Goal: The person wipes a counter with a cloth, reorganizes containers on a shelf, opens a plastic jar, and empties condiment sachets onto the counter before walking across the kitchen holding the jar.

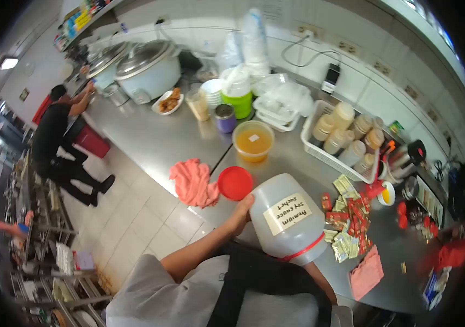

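I hold a large translucent plastic jar [276, 191] tilted over the front edge of the steel counter. Its handwritten label [288, 214] reads "Premium soy sauce sachet" and appears upside down; a red band [304, 248] circles the end nearest my body. My left hand [239, 216] grips the jar's left side, fingers partly hidden behind it. Only my right forearm [320, 280] shows; the hand is hidden by the jar. Right of the jar lies a pile of red and cream sachets [352, 218]. A round red lid [235, 183] rests left of it.
Pink cloths [193, 182] lie on the counter. Behind the jar stand a tub of amber liquid [253, 141], a white basket [335, 158] of sauce bottles and a purple cup [225, 118]. Large cookers [148, 71] and a co-worker [58, 136] are at the far left.
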Demonstrator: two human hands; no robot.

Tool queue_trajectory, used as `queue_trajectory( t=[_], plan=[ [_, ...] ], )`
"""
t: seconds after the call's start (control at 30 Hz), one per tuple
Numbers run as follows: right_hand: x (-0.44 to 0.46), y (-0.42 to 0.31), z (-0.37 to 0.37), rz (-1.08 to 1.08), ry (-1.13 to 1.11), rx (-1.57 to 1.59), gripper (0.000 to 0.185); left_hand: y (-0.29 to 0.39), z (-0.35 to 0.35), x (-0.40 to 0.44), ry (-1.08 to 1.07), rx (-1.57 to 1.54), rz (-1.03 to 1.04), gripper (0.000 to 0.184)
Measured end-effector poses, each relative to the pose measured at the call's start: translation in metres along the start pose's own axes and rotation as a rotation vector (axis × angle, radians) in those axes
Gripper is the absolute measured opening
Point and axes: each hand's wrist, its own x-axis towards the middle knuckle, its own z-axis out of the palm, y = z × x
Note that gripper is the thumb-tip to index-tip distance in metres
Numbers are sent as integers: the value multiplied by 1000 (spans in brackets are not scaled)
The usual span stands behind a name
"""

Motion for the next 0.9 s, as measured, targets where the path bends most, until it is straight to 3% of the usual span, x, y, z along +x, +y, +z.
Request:
queue_trajectory(
  t=[0.23,0.3,0.43,0.47,0.5,0.53,0.6,0.67,0.77,0.87,0.9],
  plan=[
    [3,12,-14,170,70,319,41,-16,0,15,45,71,92,70],
    [3,9,-26,246,72,503,42,-4,-6,18,51,114,125,77],
    [2,-5,-80,453,-11,900,41,28,-27,28,326,-22,136,60],
    [-8,9,-83,451,61,900,38,36,-34,28,376,-5,187,61],
    [-14,6,-96,458,136,872,38,47,-40,18,181,17,274,62],
    [-22,11,-106,454,221,746,38,67,-9,12,442,-56,328,64],
    [-34,-3,-137,556,445,331,34,47,-106,36,95,-135,262,71],
    [-43,-10,-156,321,819,19,37,52,-106,27,29,-215,265,75],
    [-44,-45,-189,379,1039,-178,42,52,-93,24,-20,-304,298,75],
    [-48,-16,-181,336,1146,-365,47,47,-79,26,-49,-314,318,74],
    [-53,7,-169,372,1059,-419,48,45,-77,23,-53,-311,318,74]
  ],
)
